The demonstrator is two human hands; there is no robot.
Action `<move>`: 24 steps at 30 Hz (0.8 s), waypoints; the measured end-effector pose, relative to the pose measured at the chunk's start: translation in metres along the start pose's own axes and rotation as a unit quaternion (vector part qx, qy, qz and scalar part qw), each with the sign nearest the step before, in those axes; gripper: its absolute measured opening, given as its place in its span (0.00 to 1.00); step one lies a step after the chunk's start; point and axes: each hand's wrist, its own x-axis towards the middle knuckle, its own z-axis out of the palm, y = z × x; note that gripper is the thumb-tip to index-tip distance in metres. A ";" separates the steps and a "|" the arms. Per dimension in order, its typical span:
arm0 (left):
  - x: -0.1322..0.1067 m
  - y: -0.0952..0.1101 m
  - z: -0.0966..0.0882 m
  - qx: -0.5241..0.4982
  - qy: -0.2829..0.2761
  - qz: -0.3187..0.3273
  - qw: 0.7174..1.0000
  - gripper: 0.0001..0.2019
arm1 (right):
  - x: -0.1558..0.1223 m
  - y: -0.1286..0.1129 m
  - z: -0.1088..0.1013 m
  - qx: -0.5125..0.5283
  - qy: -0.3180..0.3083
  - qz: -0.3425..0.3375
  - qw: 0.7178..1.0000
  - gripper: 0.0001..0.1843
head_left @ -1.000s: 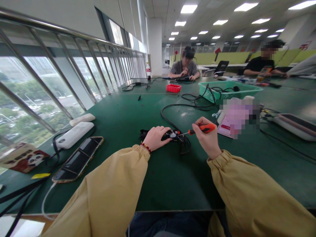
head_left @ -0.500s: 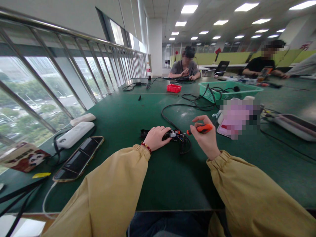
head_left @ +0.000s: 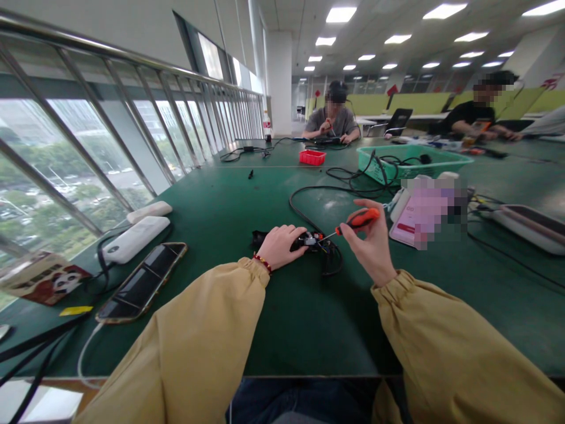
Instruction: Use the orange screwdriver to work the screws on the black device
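My left hand (head_left: 282, 247) is closed over a black elongated device (head_left: 258, 238), pressing it to the green table. At the right end of this device, small metal and orange parts and thin wires are exposed. A black cord (head_left: 304, 189) curves away behind it. In my right hand (head_left: 373, 250) is an orange-and-black screwdriver (head_left: 362, 219), pinched by the handle. Its shaft slopes down to the left, with the tip at the exposed parts; whether it sits in a screw is too small to tell. My left palm hides the middle of the device.
A green basket (head_left: 368, 159) of cables and a red tray (head_left: 312, 158) stand farther back. Phones lie on both sides, including one at left (head_left: 143, 282) near white power banks (head_left: 136, 240). Two people sit beyond. A metal railing (head_left: 132, 65) runs along the left.
The screwdriver handle has risen slightly and tilts more steeply, and my right fingers have shifted upward around it. My left hand stays on the device.
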 end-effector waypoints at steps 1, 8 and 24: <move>0.000 0.000 0.000 -0.001 -0.001 -0.001 1.000 0.19 | 0.000 0.000 -0.001 -0.010 -0.004 0.007 1.000 0.19; 0.000 -0.002 0.002 -0.002 0.002 0.001 1.000 0.19 | -0.002 -0.005 -0.002 -0.007 -0.045 -0.008 0.999 0.17; 0.000 -0.002 0.001 -0.011 0.002 0.002 1.000 0.19 | -0.002 -0.004 -0.003 -0.034 -0.041 -0.013 0.998 0.19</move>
